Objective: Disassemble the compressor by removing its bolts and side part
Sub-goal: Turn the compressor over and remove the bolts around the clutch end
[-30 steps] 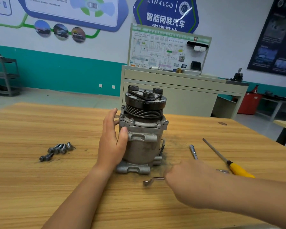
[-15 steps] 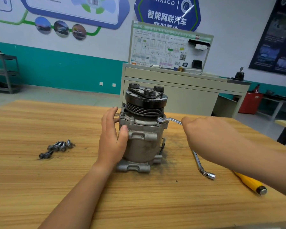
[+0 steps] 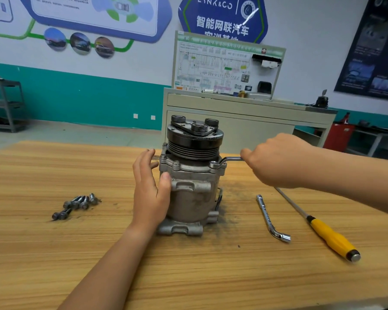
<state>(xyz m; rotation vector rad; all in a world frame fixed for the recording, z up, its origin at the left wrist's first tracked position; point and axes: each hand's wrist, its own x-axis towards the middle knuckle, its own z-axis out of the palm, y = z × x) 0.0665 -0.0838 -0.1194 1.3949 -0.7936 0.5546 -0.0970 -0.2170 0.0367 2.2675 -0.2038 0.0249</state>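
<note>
Progress: the wrench (image 3: pixel 230 159) had left the worktop (image 3: pixel 54 253) for a flange bolt (image 3: pixel 213 163) on the upright compressor (image 3: pixel 192 193), mid-worktop; right hand (image 3: pixel 276 162) grip clenched the handle, left hand (image 3: pixel 149 193) flat, released, bracing it.

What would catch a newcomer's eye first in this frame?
The grey compressor stands upright on the table, the left hand steadying its side while the right hand holds a wrench at its upper rim. Loose bolts lie to its left, a yellow-handled screwdriver to its right.
</note>
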